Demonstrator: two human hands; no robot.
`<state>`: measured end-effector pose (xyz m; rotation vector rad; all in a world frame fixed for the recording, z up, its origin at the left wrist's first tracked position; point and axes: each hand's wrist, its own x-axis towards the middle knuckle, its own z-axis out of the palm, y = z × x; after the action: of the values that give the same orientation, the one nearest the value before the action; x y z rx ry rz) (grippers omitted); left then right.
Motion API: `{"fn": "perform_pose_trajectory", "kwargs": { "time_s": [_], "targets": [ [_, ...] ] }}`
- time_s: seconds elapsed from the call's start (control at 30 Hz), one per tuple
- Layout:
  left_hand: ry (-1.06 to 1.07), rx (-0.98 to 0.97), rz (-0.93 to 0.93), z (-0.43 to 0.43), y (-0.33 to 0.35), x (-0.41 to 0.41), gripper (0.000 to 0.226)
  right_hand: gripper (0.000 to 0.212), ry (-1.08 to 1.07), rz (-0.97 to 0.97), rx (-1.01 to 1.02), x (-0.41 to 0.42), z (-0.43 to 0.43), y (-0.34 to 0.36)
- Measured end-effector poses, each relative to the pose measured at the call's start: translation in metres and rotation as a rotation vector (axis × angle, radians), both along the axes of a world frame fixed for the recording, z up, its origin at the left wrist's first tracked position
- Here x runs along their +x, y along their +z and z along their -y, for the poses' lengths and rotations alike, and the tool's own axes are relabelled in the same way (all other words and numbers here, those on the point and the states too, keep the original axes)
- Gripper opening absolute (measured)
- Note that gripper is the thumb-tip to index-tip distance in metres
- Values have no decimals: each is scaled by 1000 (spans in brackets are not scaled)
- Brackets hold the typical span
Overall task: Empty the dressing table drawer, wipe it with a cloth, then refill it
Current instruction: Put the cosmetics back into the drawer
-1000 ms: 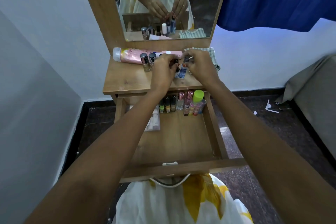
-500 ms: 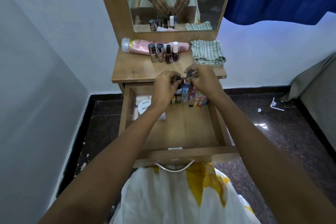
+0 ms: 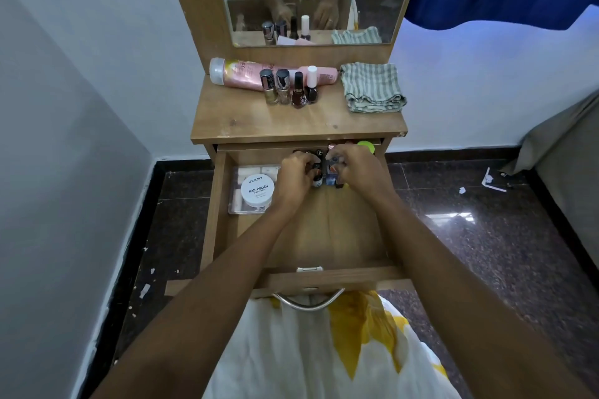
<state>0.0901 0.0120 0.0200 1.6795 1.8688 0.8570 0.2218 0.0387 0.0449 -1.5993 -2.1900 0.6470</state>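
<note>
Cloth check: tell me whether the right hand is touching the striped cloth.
Apart. Head view: right hand grips small bottles in the drawer; striped cloth lies on the tabletop, bare wood between.

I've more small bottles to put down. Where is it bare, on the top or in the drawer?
Bare: the tabletop in front of the polish bottles and cloth; the drawer in its near half. Crowded: around the pink tube; the drawer back, where the left hand and right hand grip small bottles.
</note>
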Motion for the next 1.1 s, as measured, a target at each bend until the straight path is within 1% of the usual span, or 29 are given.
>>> {"fn": "perform_pose_trajectory", "kwargs": {
  "time_s": [0.17, 0.3, 0.53, 0.77, 1.1],
  "targets": [
    [-2, -6, 13, 1, -5, 3, 27, 31, 17, 51, 8, 1, 1, -7],
    [-17, 3, 11, -1, -8, 6, 29, 30, 23, 50, 21, 1, 0, -13],
    [-30, 2, 69, -4, -15, 10, 29, 32, 38, 51, 16, 0, -3, -13],
    [-32, 12, 71, -3, -17, 13, 29, 32, 49, 66, 78, 4, -1, -13],
    [-23, 24, 88, 0, -12, 14, 32, 28, 21, 24, 97, 5, 0, -11]
  ]
}}
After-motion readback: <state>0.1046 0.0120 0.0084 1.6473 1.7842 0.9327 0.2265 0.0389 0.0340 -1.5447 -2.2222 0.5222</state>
